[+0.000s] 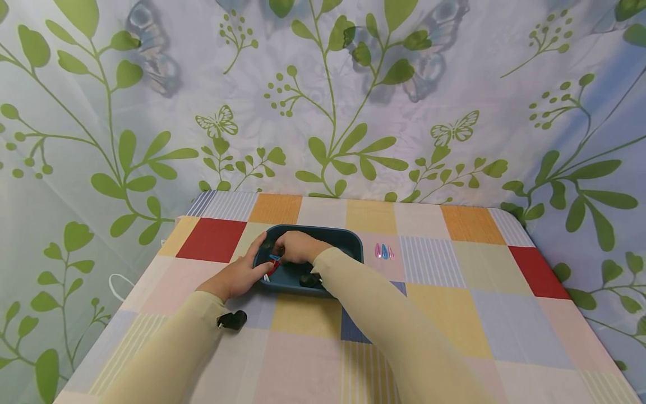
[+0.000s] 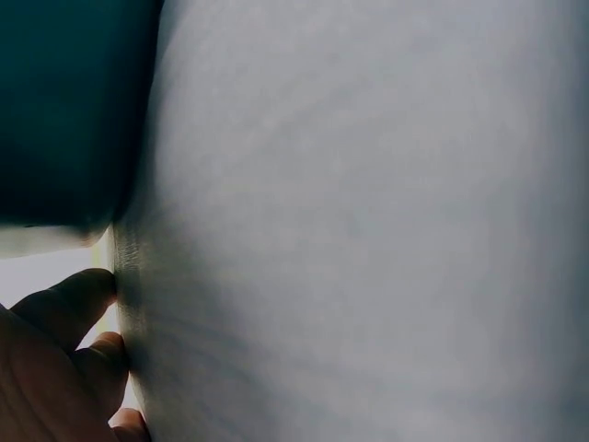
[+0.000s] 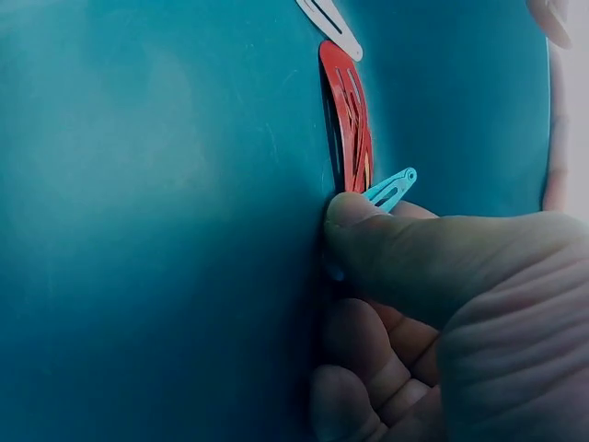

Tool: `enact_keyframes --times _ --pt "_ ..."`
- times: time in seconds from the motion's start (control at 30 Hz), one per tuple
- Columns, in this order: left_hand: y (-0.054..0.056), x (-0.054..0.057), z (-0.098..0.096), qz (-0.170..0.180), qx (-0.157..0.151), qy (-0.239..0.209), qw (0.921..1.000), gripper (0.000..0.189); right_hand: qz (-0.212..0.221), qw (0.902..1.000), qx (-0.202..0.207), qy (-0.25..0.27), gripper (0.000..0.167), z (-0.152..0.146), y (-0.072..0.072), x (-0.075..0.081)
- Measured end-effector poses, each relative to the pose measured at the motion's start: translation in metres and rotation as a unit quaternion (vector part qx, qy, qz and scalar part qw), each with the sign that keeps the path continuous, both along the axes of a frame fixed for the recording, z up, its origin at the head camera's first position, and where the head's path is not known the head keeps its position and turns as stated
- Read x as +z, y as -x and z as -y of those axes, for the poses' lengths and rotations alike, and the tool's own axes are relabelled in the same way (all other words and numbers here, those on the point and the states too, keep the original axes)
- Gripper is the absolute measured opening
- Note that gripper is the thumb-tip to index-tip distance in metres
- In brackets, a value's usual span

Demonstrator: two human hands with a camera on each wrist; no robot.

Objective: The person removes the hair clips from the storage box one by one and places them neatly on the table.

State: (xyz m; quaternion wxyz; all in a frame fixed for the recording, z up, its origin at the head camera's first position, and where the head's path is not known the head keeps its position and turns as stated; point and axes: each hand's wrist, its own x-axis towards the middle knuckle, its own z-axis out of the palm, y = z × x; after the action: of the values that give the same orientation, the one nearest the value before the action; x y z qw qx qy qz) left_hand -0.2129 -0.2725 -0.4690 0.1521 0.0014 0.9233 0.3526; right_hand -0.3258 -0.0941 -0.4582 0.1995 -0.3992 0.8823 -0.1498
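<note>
A dark teal tray stands on the table. My left hand grips its left edge, thumb over the rim and fingers along the outside. Inside the tray, my right hand pinches a light blue snap hair clip between thumb and fingers; its far end is hidden by the thumb. Red hair clips lie overlapping along the tray's left wall, right at the thumb tip. Beyond them in the right wrist view is a white hair clip. The left wrist view shows mostly tablecloth and the tray's outer side.
To the right of the tray, a pink clip, a blue clip and a smaller pink clip lie in a row on the patchwork tablecloth. A leaf-patterned curtain hangs behind the table. A white cable loops at the left edge.
</note>
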Motion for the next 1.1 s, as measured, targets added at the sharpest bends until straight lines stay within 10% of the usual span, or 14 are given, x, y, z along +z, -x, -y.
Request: enact_keyframes --times 0.63,1.1 --pt "-0.002 0.0 -0.001 0.0 0.003 -0.002 1.0 0.086 0.0 0.9994 -0.009 0.034 0.009 -0.007 0.003 0.003" --pt "-0.004 0.0 -0.002 0.002 0.002 0.004 1.0 0.09 0.077 0.9918 -0.053 0.087 0.01 -0.032 0.003 0.022"
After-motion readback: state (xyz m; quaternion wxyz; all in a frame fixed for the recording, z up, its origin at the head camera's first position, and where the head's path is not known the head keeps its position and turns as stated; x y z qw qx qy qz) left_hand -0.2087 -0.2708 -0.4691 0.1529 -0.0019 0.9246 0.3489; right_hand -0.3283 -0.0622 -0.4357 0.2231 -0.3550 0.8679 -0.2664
